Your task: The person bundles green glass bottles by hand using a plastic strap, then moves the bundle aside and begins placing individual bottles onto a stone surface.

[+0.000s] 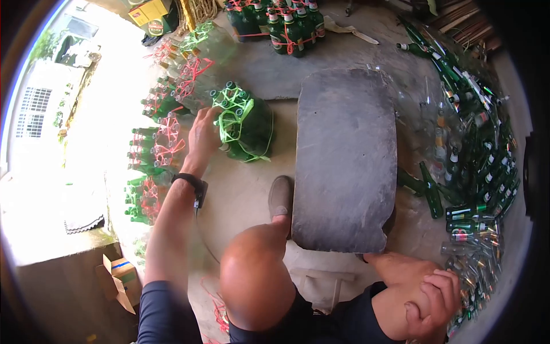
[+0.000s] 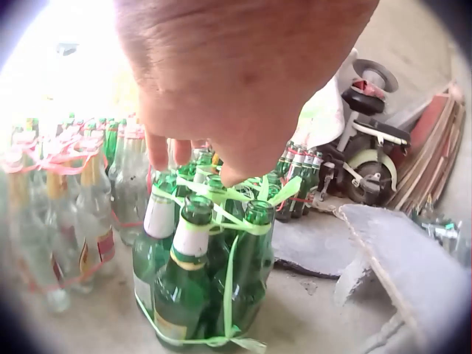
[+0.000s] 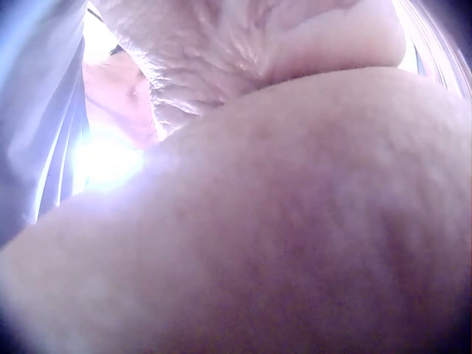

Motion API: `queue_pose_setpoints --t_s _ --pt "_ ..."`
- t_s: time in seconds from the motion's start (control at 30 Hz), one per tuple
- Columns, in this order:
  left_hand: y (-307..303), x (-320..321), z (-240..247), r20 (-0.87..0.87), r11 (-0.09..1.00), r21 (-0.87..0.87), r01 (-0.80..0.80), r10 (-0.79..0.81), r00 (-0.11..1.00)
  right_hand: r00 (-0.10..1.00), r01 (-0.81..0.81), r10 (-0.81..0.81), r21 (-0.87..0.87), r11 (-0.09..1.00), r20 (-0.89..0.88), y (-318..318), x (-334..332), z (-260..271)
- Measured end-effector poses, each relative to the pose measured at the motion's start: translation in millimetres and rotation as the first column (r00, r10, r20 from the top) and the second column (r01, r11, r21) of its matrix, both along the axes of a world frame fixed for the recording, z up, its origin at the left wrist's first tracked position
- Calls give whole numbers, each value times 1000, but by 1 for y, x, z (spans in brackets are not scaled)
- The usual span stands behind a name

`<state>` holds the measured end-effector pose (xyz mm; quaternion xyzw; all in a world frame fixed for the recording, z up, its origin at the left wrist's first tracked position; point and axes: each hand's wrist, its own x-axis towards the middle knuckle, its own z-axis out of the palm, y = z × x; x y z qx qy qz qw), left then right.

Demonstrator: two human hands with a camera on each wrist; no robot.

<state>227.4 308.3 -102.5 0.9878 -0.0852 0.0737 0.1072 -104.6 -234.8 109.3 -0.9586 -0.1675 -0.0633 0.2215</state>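
Note:
A bundle of green glass bottles (image 1: 255, 129), tied round the necks and lower down with light-green twine, stands upright on the floor ahead and to the left. My left hand (image 1: 204, 137) grips it at the top, at the left side in the head view. In the left wrist view its fingers (image 2: 156, 153) and thumb point down among the rear necks of the bundle (image 2: 188, 291), and the necks hide the fingertips. My right hand (image 1: 438, 304) rests on the right knee with its fingers bent loosely over it; the right wrist view shows mostly skin close up.
A dark curved slab (image 1: 346, 160) stands right of the bundle. Clear bottles tied with pink twine (image 1: 186, 86) line the left, and further green bundles (image 1: 292, 31) stand at the back. Loose bottles (image 1: 487, 155) are heaped along the right. An open carton (image 1: 123, 281) lies lower left.

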Motion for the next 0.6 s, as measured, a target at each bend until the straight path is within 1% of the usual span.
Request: queue_pose_setpoints --t_s 0.03,0.07,0.1,0.13,0.2,0.27,0.3,0.33,0.4,0.47,0.53,0.6 --pt "-1 -12 -1 41 997 -41 -72 74 996 999 -4 3 -28 1000 -47 3 2 9" --pt "0 -23 -7 82 986 -85 -141 148 985 999 -15 14 -22 1000 -36 5 2 11" --pt "0 -34 -9 116 981 -82 -174 183 976 999 1 -2 -22 1000 -37 7 2 12" --pt "-1 -43 -13 67 958 -146 -247 259 964 999 18 -19 -21 1000 -42 9 1 13" --pt "8 -62 -33 -37 923 -210 -324 323 946 999 12 -13 -15 1000 -50 9 -3 10" --pt "25 -64 -57 -249 905 -257 -340 278 928 997 27 -29 -27 999 -76 5 -9 5" --pt "16 -72 -58 -288 836 -331 -437 352 891 995 35 -38 -36 999 -93 2 -12 3" --pt "13 -75 -65 -260 814 -370 -448 372 891 992 43 -48 -47 998 -113 1 -14 1" --pt "7 -71 -70 -291 807 -380 -451 359 887 991 42 -48 -46 998 -126 -2 -15 0" --pt "0 -68 -72 -299 787 -373 -491 399 867 989 44 -50 -43 998 -142 0 -11 0" --pt "-5 -61 -77 -307 767 -363 -529 438 845 999 -36 32 -125 991 -38 3 -4 4" --pt "-4 -54 -94 -360 638 -485 -598 477 802 999 -43 39 -133 990 -32 3 -3 3"
